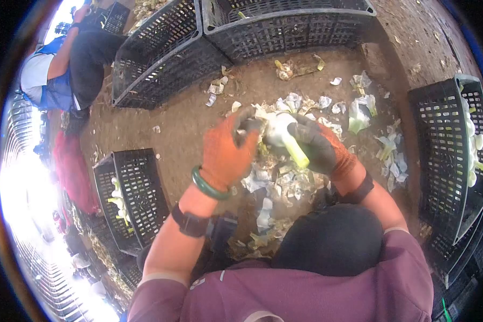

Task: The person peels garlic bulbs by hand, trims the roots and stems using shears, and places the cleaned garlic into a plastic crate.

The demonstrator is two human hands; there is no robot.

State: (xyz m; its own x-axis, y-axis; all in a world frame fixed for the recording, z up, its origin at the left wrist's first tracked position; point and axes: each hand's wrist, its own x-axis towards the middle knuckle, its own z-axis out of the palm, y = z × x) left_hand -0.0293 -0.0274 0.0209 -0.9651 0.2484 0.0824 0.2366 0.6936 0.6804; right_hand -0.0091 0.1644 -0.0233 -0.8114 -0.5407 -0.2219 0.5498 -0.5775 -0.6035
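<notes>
A white garlic bulb [278, 130] with a short cut green stem is between my two hands, above a litter of peeled skins [287, 185]. My right hand [321, 146], in an orange glove with a dark palm, grips the bulb from the right, thumb over its top, with the stem pointing down toward me. On the other side my left hand [228, 147], gloved the same way, has its fingers curled against the root end, where loose skin hangs. Those left fingers are slightly blurred by motion.
Black plastic crates [290, 33] stand along the far side. The crate on the right [440, 155] and the crate on the left [145, 193] hold white bulbs. An unpeeled bulb [285, 70] lies on the dirt floor. Another person [64, 70] sits at upper left.
</notes>
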